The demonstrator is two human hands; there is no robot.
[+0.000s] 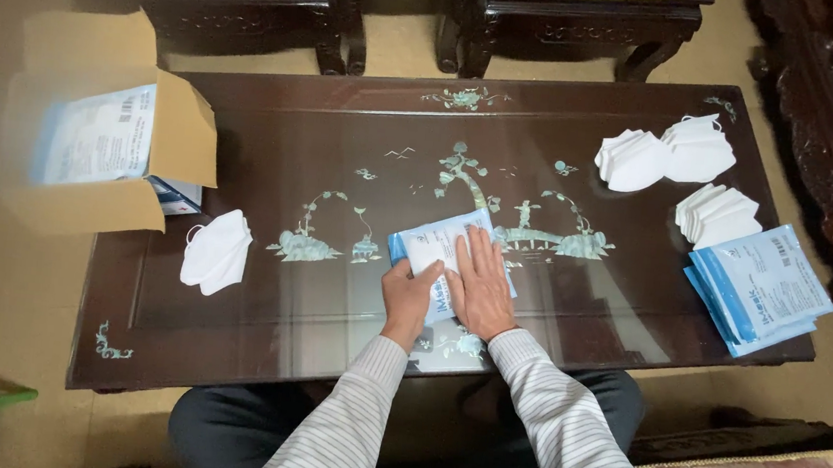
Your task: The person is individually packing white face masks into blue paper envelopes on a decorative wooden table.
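Two hands press on a blue and white packet (435, 248) in the middle of the dark bench (257, 331). The left hand (407, 298) has its fingers curled on the packet's near edge, and the right hand (480, 288) lies flat on it, fingers spread. One white mask (216, 251) lies at the left, near an open box (103, 141).

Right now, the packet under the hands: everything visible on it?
The packet is a flat blue-and-white pouch, glossy like plastic film, with print I can't make out. It lies tilted on the dark inlaid table, near the front middle. The right hand presses flat on it, fingers spread; the left hand grips its near-left edge. Whether it is sealed or open cannot be told.
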